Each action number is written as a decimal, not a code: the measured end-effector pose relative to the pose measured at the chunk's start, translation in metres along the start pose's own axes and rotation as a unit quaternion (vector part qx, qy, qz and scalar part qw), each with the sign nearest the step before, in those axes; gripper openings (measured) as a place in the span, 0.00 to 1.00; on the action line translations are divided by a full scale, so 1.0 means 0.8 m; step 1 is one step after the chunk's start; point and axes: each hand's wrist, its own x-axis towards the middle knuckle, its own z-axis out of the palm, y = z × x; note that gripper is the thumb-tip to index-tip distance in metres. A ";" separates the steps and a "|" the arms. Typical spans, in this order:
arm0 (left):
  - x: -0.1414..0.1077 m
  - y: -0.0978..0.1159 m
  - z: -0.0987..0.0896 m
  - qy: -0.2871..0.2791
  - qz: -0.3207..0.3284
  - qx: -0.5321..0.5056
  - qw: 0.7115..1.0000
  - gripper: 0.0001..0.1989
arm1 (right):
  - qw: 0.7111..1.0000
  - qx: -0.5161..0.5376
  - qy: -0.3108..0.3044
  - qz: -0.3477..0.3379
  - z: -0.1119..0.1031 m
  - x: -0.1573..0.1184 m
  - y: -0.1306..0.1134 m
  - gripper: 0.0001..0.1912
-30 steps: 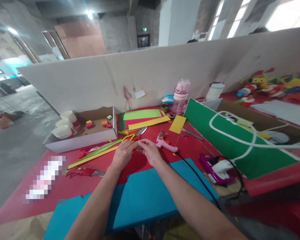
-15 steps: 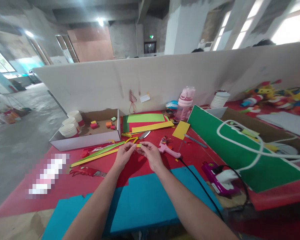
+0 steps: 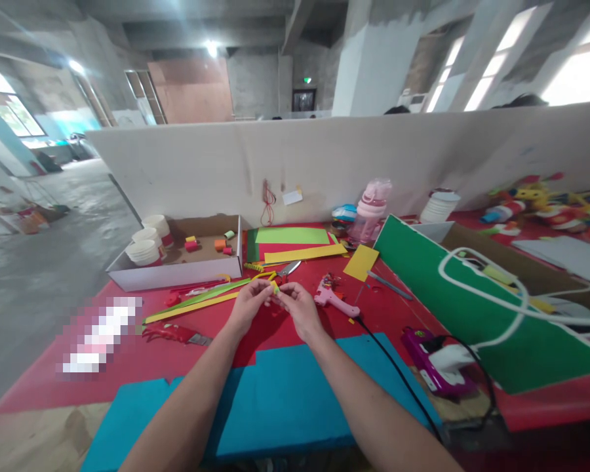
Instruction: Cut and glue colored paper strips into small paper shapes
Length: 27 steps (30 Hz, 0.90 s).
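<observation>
Between my fingertips is a small yellow-green paper piece [image 3: 275,288]. My left hand [image 3: 250,303] pinches it from the left, and my right hand [image 3: 297,308] pinches it from the right. Just behind the hands lie scissors [image 3: 289,268] with yellow handles. To the right of my right hand rests a pink glue gun [image 3: 338,300] with a black cord. Yellow and green paper strips [image 3: 196,307] stretch to the left of my left hand, with a red-handled cutter [image 3: 174,333] in front of them.
A white box [image 3: 177,273] holds paper cups [image 3: 143,252] and small coloured rolls. A green panel [image 3: 452,301] and purple power strip [image 3: 435,367] are at the right. Blue sheets [image 3: 285,400] lie under my forearms. A pink bottle [image 3: 372,206] stands behind.
The small paper piece has turned and now points more upward between my fingertips. The camera view has shifted slightly; other objects keep their places on the table.
</observation>
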 end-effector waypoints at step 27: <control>0.003 -0.011 0.002 0.031 -0.075 -0.124 0.989 0.15 | 0.953 -0.271 0.019 -0.137 -0.063 -0.025 -0.058 0.15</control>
